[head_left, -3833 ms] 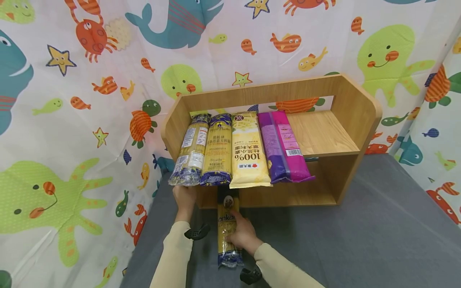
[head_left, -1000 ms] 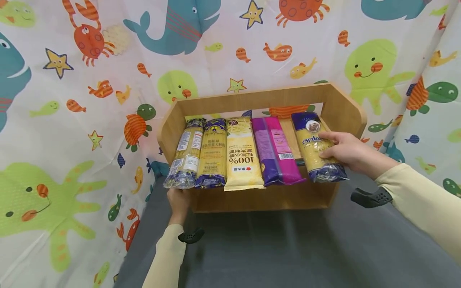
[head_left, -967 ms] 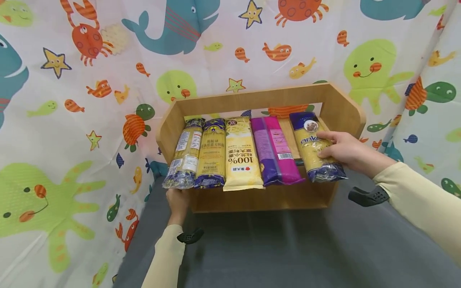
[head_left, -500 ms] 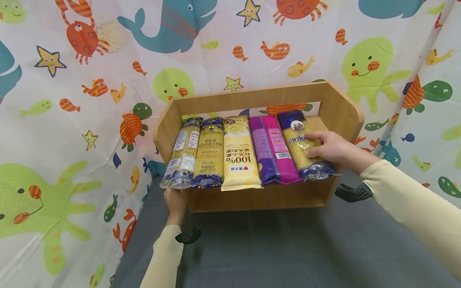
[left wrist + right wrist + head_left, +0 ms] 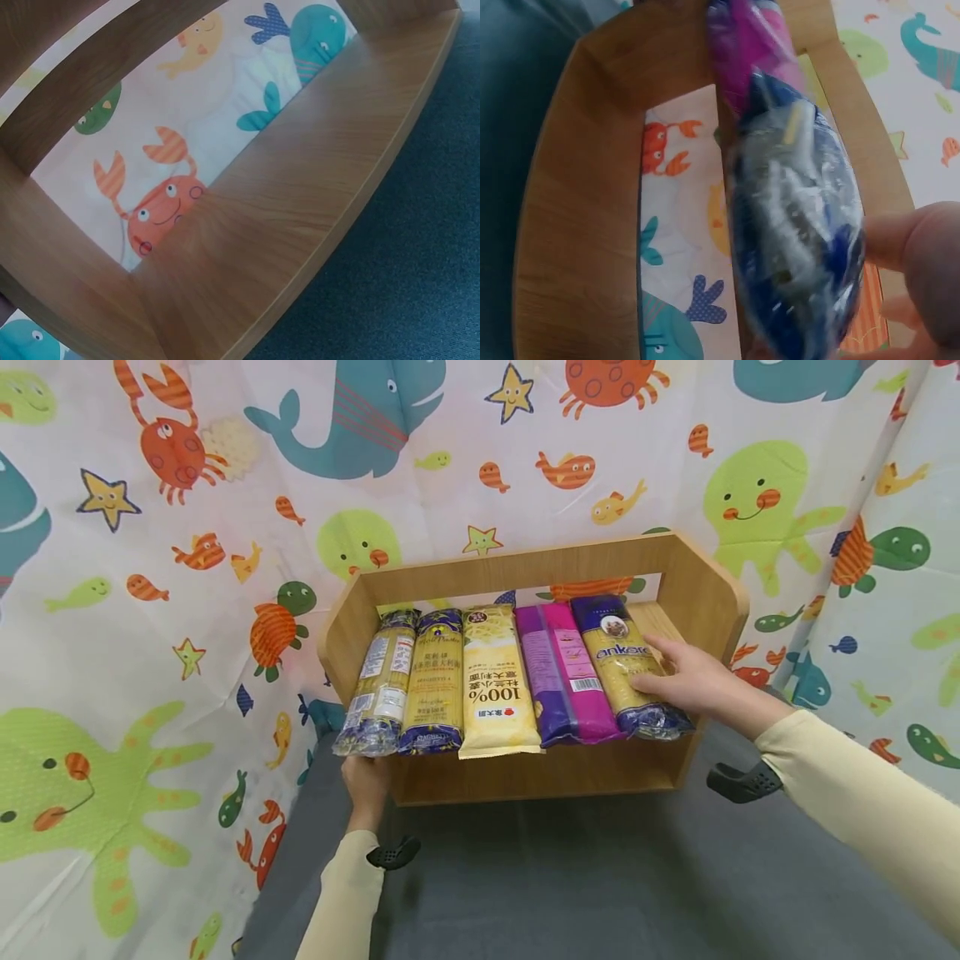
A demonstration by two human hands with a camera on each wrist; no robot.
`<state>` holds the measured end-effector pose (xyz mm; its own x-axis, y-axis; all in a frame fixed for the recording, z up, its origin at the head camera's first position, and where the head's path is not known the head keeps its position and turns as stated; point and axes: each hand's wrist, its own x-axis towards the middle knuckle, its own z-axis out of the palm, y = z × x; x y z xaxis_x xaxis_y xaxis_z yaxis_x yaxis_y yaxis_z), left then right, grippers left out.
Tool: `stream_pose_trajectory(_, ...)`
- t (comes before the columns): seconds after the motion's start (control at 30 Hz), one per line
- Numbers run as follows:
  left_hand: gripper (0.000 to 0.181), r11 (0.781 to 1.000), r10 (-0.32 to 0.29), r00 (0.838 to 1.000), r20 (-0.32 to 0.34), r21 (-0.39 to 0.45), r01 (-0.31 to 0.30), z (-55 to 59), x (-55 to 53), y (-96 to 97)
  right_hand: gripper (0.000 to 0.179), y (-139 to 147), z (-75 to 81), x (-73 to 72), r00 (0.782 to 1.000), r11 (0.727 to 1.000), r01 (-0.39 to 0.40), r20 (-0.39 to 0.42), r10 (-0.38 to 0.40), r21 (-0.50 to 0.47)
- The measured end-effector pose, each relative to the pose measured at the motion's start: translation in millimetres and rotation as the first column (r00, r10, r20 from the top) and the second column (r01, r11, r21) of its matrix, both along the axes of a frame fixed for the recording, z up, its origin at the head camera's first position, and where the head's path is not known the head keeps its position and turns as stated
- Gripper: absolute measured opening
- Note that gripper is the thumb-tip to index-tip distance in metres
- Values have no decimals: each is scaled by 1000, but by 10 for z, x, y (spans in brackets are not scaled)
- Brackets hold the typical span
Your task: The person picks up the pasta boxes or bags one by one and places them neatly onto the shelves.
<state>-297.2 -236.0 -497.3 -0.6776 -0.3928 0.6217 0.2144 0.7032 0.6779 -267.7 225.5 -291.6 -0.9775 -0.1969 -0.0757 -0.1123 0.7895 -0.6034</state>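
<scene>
A bag of pasta (image 5: 618,664), blue-ended and lettered "ankara", lies on the wooden shelf's upper board (image 5: 654,618), against a purple-pink packet (image 5: 566,672). At its right side is my right hand (image 5: 693,677), thumb over the bag's edge and fingers extended. The right wrist view shows the bag's shiny blue end (image 5: 799,217) close up, with my thumb (image 5: 889,236) right beside it. My left hand (image 5: 367,785) holds the shelf (image 5: 431,781) at its lower left front; its fingertips are hidden under the leftmost spaghetti bag (image 5: 382,685).
A yellow packet (image 5: 498,685) and another spaghetti bag (image 5: 435,685) lie between the leftmost bag and the purple-pink packet. Under them is the lower compartment (image 5: 525,777), its board (image 5: 300,187) shown in the left wrist view. A grey cloth (image 5: 540,868) covers the table; a sea-animal curtain (image 5: 247,460) hangs behind.
My right hand has lifted the pasta bag from below, set it on the upper board and moved it left against the purple-pink packet. Its fingers have since drawn back slightly. My left hand stays put.
</scene>
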Motion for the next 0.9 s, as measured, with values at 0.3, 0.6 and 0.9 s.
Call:
stream_pose_trajectory(0.3,21,1000,-16,1000,15,-5,16,10,-4,30,52,428,-380,557,906,980,138,-381,-182,-140)
stream_pose_trajectory(0.6,24,995,-95,964,247,8,96,76,102,-151,56,1084,-1022,1004,875,925,377,-308,-374,-50)
stream_pose_trajectory(0.9,50,980,-180,854,489,11,200,350,785,-360,66,1334,-1503,1287,843,845,525,-72,-533,-100)
